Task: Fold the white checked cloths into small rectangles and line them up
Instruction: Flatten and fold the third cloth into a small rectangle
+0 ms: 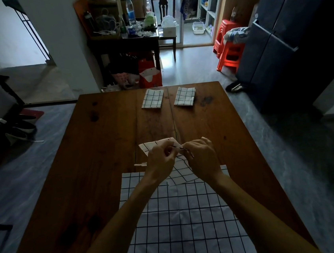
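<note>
the wooden table (68, 178) took up most of what i could see, and everything that mattered lay on it, well within the person's reach. nearest the body, under both forearms, the big spread checked cloth (182, 223) lay flat and open, its far edge just short of the wrists; i took it for the working surface or the next piece waiting, kept close so it could be pulled up without stretching.

far beyond the hands, at the table's other edge, two folded cloths sat side by side with a gap between them: the left folded cloth (152, 99) and the right folded cloth (185, 96). both were small rectangles squared roughly to that edge, so the row seemed to be started there to keep finished work clear of the folding space.

between those and the spread piece, the cloth being folded (178, 167) was lifted off the wood, part hanging down onto the big cloth's far edge and one corner poking out beyond the left hand. the left hand (161, 160) had its fingers curled in, pinching the fabric's upper edge; the right hand (202, 157) did the same right beside it, fingertips nearly meeting. the room was dim, so i could not tell whether they pinched one layer or two, but the close paired grip looked like matching corners before laying a fold down.
</note>
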{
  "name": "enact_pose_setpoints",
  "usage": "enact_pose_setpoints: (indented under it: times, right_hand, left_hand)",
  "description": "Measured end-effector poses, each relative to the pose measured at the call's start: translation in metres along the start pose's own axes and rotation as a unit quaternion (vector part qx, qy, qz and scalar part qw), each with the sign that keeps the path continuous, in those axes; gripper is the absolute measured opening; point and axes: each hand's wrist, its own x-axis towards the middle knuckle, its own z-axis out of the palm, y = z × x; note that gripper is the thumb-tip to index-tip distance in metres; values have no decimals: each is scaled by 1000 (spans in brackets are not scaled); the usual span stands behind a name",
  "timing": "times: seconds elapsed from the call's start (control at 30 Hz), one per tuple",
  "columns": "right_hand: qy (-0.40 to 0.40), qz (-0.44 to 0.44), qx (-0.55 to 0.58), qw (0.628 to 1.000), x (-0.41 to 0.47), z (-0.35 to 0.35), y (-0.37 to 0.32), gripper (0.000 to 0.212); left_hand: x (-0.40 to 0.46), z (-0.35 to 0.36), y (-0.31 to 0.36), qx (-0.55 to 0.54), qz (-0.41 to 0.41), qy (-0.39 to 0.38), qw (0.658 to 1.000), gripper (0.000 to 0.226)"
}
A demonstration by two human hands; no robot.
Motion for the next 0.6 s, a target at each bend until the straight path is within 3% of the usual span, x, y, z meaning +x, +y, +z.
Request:
enact_pose_setpoints:
  times: [0.1,0.23,0.43,0.6]
  right_hand:
    - [-8,0,8,1000,-1,0,0,13]
    - [-20,3,22,1000,-2,0,2,33]
    - [-43,2,21,999,-3,5,8,18]
    - [-47,7,33,998,-2,5,9,19]
  left_hand:
    - [0,1,0,21,11,-10,1000,7]
    - [0,-1,0,40,56,46,997,4]
    - [4,-5,-3,31,38,53,997,21]
    - [4,-6,-1,19,53,35,998,31]
